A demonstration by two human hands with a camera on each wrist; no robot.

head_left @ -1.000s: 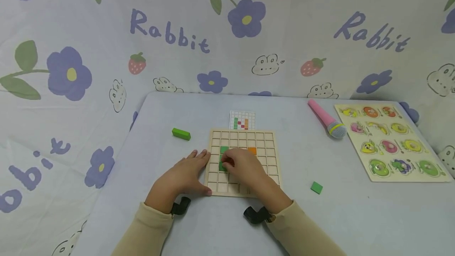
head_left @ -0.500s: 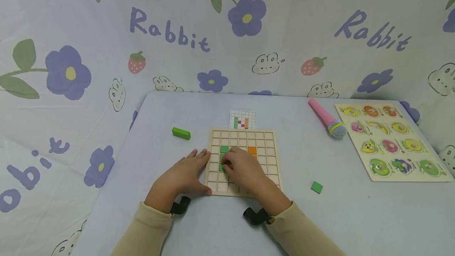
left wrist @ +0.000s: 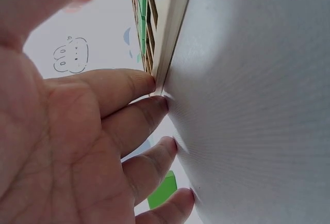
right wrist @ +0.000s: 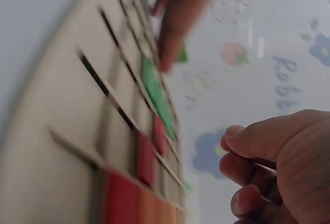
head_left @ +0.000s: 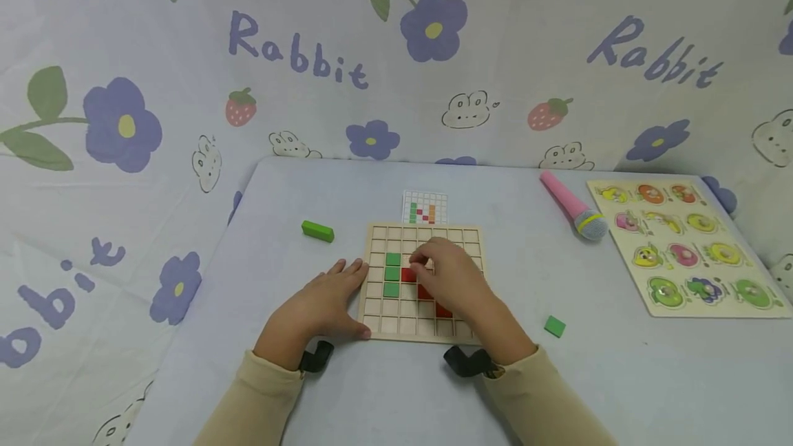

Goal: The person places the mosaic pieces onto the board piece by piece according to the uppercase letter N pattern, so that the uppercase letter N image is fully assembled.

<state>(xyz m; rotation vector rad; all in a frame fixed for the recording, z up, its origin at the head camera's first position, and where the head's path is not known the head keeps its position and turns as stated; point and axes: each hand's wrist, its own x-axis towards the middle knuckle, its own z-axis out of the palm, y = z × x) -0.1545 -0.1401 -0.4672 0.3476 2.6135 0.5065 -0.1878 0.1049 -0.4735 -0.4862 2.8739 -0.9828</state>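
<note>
My left hand rests at the left side of a wooden grid board, its extended fingers and thumb touching the edge. Three green square tiles sit in a column of cells, and red tiles run diagonally down to the right. Above the board's middle is my right hand, fingers loosely bent; in the right wrist view the thumb lies near the fingertips and no tile shows between them. Orange tiles appear in that view but are hidden by my hand in the head view.
A pattern card lies behind the board. To the left is a green block, to the right a loose green tile. A pink toy microphone and a fruit puzzle board lie at the back right.
My right hand has moved right from the green tiles, uncovering the column and the red tiles, and now covers the orange ones. My left hand stays at the board's edge.
</note>
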